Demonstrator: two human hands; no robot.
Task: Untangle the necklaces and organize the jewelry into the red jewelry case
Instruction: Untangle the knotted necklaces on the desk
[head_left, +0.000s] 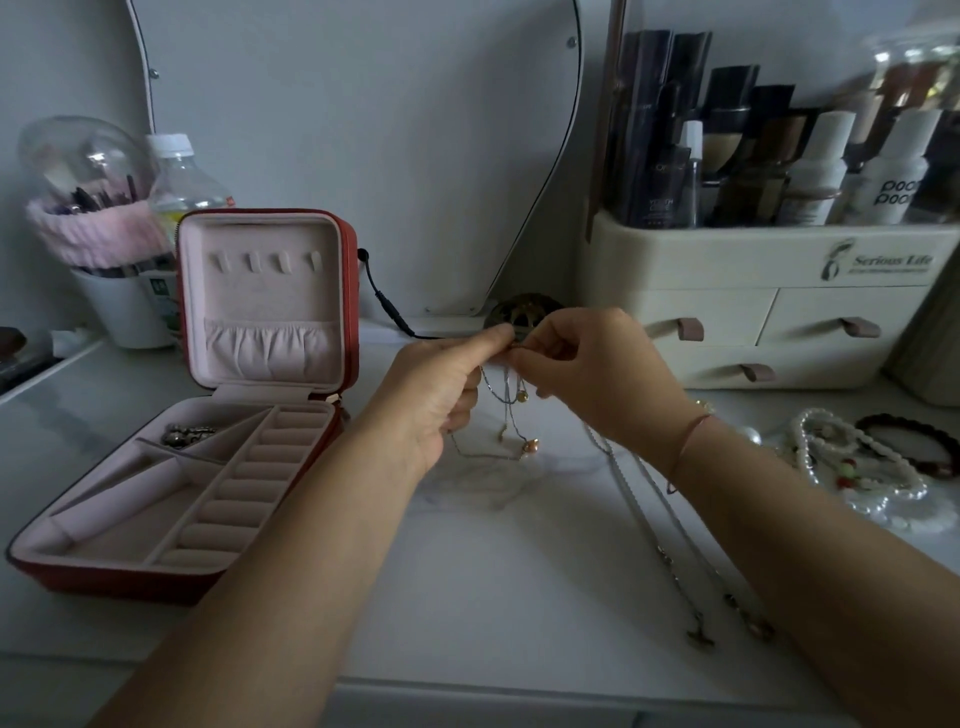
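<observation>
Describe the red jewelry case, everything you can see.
The red jewelry case sits open on the white table, at the left. Red shell, pale pink soft-looking lining. The lid stands upright with four small hooks and a gathered pocket. The base holds a column of ring rolls beside angled dividers; one silvery piece lies in the far compartment.

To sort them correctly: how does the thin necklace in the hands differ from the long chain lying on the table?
The thin necklace hangs in loops, pinched by the left hand and right hand; the long chain lies stretched on the table. The thin necklace carries small round beads; the long chain looks thicker. Both are outside the red case.
</observation>
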